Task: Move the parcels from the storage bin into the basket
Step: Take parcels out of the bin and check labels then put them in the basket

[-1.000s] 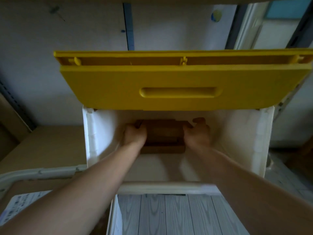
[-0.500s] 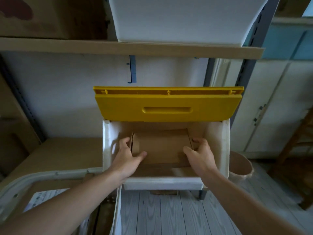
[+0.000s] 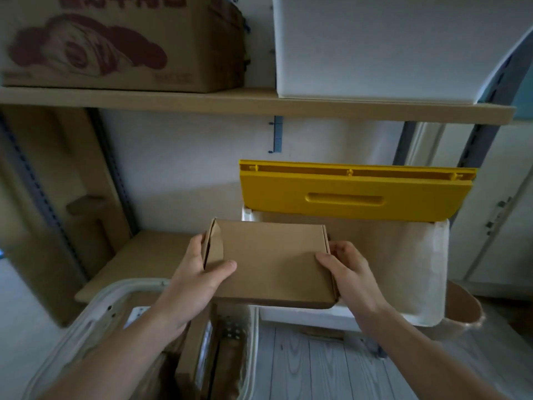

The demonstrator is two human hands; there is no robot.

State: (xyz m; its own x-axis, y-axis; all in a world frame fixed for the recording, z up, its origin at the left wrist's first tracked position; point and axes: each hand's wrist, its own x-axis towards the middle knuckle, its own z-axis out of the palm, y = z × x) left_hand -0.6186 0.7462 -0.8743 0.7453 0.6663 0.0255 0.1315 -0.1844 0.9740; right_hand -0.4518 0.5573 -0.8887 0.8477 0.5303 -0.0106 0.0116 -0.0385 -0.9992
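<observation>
A flat brown cardboard parcel [image 3: 271, 261] is held in the air between both hands, above the left front corner of the white storage bin [image 3: 432, 269]. My left hand [image 3: 199, 272] grips its left end, thumb on top. My right hand [image 3: 349, 272] grips its right end. The bin's yellow lid [image 3: 354, 194] stands flipped up at the back. The white basket [image 3: 95, 310] sits at lower left, under my left forearm, with several parcels inside, one showing a white label [image 3: 135, 314].
A wooden shelf [image 3: 259, 103] runs overhead with a printed cardboard box [image 3: 121, 44] and a white container [image 3: 389, 44]. A lower shelf board [image 3: 144, 255] lies left of the bin. A brown round bucket [image 3: 461, 310] stands at right on grey plank floor [image 3: 317, 370].
Both hands lifted the parcel up out of the bin and carried it left toward the basket. The view pulled back and swung left, showing the upper shelf.
</observation>
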